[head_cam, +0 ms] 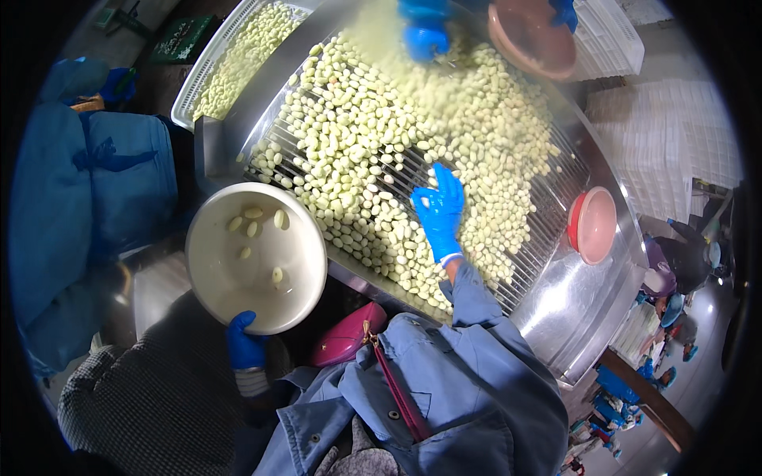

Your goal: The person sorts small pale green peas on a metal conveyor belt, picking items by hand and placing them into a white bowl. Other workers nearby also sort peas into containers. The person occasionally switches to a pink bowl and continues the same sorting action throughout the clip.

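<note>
My left hand (246, 345), in a blue glove with a striped cuff, grips the near rim of a cream bowl (208, 285). Several pale green oval produce pieces (253, 212), which look like beans or small fruits, lie apart inside it. My right hand (442, 214), also gloved in blue, is over a slatted metal sorting table (550, 220). Its thumb and forefinger close in a ring around one pale oval piece (425, 202). Piles of the same produce (351, 137) surround this hand, with dark slats showing beside its fingers.
Across the table, a co-worker's blue-gloved hand (425, 38) blurs over the produce; another blue glove (562, 13) holds a pink bowl (530, 41). A red-and-pink bowl (595, 226) rests at the right rim. A white crate (184, 101) of produce stands far left, stacked crates (646, 149) right.
</note>
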`<act>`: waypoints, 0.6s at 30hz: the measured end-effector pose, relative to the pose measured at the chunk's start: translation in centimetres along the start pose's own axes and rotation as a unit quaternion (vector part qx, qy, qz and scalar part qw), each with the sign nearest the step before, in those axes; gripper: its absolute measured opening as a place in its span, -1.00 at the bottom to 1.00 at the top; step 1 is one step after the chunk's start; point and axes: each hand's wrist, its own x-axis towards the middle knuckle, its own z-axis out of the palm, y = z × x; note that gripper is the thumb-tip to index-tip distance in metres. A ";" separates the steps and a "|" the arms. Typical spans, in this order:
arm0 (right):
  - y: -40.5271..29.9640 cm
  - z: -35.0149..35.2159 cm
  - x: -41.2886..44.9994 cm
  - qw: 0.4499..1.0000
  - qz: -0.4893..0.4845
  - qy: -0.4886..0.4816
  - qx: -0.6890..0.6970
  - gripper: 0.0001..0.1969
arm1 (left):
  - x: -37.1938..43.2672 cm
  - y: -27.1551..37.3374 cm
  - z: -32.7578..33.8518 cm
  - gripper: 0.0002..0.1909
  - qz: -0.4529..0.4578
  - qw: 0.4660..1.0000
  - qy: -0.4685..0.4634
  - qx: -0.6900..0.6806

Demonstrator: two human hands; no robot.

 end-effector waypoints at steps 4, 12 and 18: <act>-2.2 -1.4 2.5 0.999 0.010 -0.011 0.051 -0.78 | 0.7 -0.6 -1.0 -0.47 -0.003 1.000 -0.020 -0.023; -2.6 4.7 4.7 0.986 -0.123 -0.097 -0.062 -0.82 | -0.4 0.0 0.7 -0.44 0.011 1.000 0.017 0.013; -4.1 5.7 6.7 0.956 -0.155 -0.153 -0.197 -0.97 | 0.5 -0.2 0.3 -0.53 0.013 1.000 0.003 0.021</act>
